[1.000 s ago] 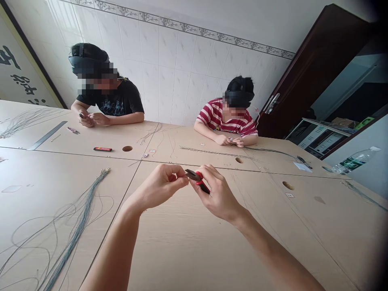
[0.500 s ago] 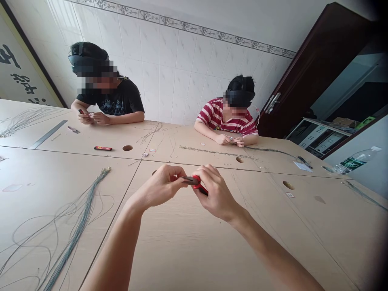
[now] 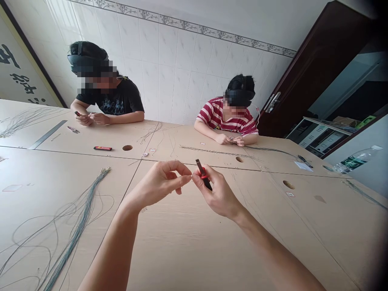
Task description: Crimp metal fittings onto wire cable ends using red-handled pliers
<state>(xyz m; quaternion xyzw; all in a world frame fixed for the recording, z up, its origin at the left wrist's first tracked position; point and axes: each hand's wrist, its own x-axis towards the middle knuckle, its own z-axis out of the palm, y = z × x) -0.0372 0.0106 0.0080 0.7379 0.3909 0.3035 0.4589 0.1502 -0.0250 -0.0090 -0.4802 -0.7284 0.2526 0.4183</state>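
Observation:
My right hand (image 3: 222, 196) is wrapped round small pliers (image 3: 203, 174) with red-and-black handles, their dark jaws pointing up and slightly left. Its thumb reaches left until it meets the fingertips of my left hand (image 3: 160, 182). There my left thumb and index finger are pinched together. Something tiny and pale shows at that meeting point, too small to name. Both hands are held above the middle of the table (image 3: 178, 246). On the left lies a long bundle of grey-blue cords (image 3: 86, 210) with small metallic ends at its top, a few strands looping loose.
Across the table sit two people, one in a black shirt (image 3: 127, 99), one in a striped shirt (image 3: 209, 112), both handling small items. A steel ruler (image 3: 48, 134), a red-and-black box cutter (image 3: 102, 148), thin cords (image 3: 215, 152) and a bottle (image 3: 354, 161) lie about.
The pliers' jaws have come away from my left fingertips and swung from pointing left to pointing up. My right thumb now meets the left fingertips.

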